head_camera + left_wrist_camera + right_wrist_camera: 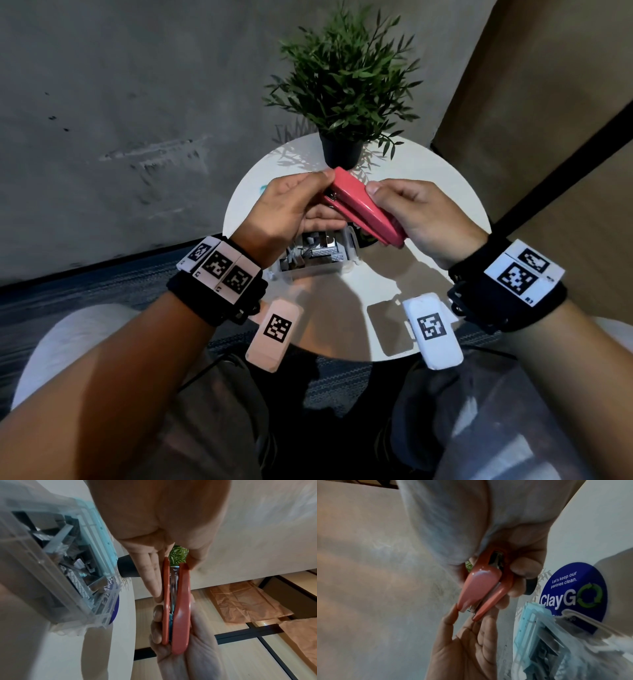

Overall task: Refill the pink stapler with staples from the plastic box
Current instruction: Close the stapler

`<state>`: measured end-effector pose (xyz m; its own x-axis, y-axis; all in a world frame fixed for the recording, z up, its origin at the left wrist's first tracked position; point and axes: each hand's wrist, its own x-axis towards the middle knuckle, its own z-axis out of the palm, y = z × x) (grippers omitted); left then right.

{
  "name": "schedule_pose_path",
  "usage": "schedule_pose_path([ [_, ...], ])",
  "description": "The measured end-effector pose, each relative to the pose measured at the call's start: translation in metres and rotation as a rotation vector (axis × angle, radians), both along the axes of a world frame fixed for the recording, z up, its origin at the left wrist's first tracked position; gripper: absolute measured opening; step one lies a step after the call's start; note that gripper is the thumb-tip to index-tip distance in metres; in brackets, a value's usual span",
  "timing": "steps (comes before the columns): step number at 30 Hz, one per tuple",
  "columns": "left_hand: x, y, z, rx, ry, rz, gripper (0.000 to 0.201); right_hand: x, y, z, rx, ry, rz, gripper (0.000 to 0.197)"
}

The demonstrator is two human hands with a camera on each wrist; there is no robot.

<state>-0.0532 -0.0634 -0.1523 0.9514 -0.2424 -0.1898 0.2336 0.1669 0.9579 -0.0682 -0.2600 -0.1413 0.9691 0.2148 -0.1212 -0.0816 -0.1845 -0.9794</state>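
Above the round white surface (pixel 428 192), the right hand (pixel 424 219) gripped the stapler's (pixel 363 205) rear while the left hand's (pixel 287 212) fingers (pixel 150 574) pinched its nose, apparently not yet opened or loaded, and the open box (pixel 349 240) near the middle held loose staples (pixel 318 253).

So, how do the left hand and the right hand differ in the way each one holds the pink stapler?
The right hand wraps its curled fingers round the rear half of the pink stapler, carrying it; the left hand only meets the front tip, thumb on the top arm, straight fingers along the base. The right hand has the firmer grip; the left hand's is light. Both hold the stapler in the air above the plastic box.
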Motion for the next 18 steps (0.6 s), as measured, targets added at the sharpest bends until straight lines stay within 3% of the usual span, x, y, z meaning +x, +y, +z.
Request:
schedule_pose_path([
  [3,-0.001,0.000,0.003,-0.021,-0.009,-0.047,0.028,0.001,-0.002,0.003,0.008,-0.013,-0.013,0.020],
  [8,-0.004,-0.001,0.007,0.008,-0.020,-0.092,0.033,-0.002,-0.005,0.003,0.031,0.055,0.086,0.031],
  [11,-0.006,-0.001,0.003,-0.016,-0.007,-0.128,0.035,-0.003,-0.005,-0.005,-0.077,-0.010,0.134,0.037],
  [18,-0.008,-0.003,-0.002,0.076,-0.012,-0.225,0.044,0.012,-0.031,-0.012,-0.300,-0.029,-0.013,0.024],
])
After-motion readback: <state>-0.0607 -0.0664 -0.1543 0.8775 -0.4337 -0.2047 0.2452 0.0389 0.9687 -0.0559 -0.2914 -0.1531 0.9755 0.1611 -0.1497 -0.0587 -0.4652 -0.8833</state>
